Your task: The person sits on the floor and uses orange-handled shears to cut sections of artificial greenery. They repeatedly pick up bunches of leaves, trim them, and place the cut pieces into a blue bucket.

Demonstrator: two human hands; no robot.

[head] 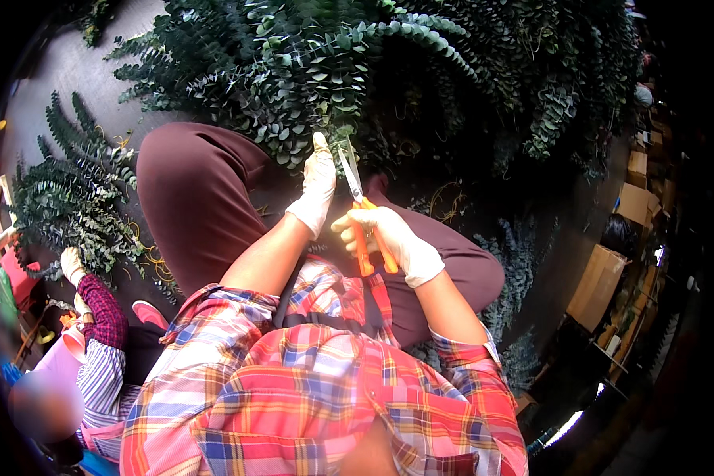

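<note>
My left hand (318,181), in a pale glove, grips the lower end of a bunch of eucalyptus branches (327,77). Its thumb lies along the near side, and the other fingers are mostly hidden. The round grey-green leaves spread upward and away from me. My right hand (387,232), gloved as well, is closed around the orange handles of a pair of scissors (352,172). The steel blades are slightly parted, pointing away from me. Their tips are beside my left thumb, against the lowest leaves; whether they touch a stem is hard to tell.
More eucalyptus (553,77) hangs in shadow at the upper right. Another eucalyptus heap (77,196) lies left, near a co-worker's gloved hand (72,266). Yellow ties (446,199) are scattered on the dark floor. Cardboard boxes (595,288) line the right side. My bent knees flank my hands.
</note>
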